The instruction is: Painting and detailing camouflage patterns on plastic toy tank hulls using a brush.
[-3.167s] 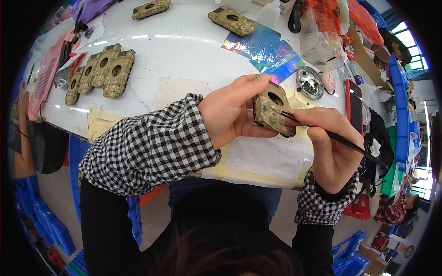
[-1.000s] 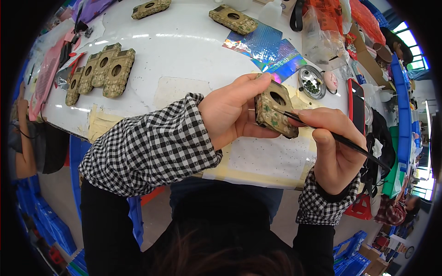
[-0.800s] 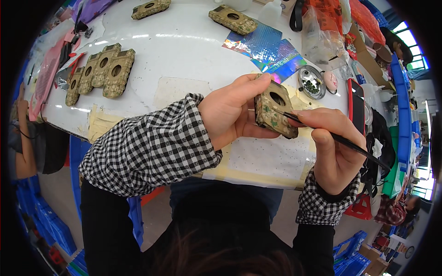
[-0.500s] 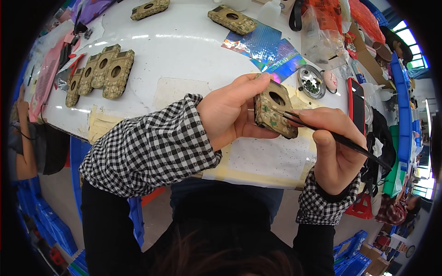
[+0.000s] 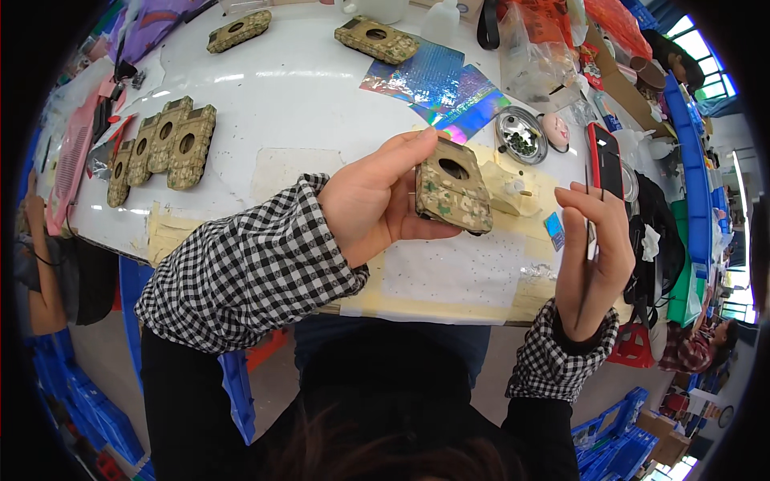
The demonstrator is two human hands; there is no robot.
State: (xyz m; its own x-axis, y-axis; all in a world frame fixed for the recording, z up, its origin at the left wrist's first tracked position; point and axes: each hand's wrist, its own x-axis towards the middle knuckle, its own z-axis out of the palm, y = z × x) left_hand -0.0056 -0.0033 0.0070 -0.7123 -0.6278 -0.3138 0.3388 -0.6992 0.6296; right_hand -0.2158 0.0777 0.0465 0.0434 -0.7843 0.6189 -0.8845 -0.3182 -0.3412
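My left hand (image 5: 370, 196) is closed around a camouflage-patterned toy tank hull (image 5: 464, 199), thumb along its far edge and fingers underneath. The hull has a round opening in its top and is tilted toward me. To the right of it, my right hand (image 5: 603, 240) grips dark tweezers (image 5: 584, 298). Their slim tips point up and away from the hull, and I cannot make out anything between them. Beyond my hands stands a round clear dish (image 5: 500, 122) with small dark green pieces (image 5: 523, 144) in it.
Several similar hulls (image 5: 186, 148) stand at the left, with two more at the back. Shiny holographic sheets (image 5: 433, 76) lie mid-table. A red-edged phone (image 5: 605, 160) and a pink rounded object (image 5: 554, 131) sit at the right. White paper (image 5: 449, 276) is taped down near me.
My right hand has drawn the tweezers off the hull, moved right and turned them upright. My left hand still holds the hull, now slightly further left in view.
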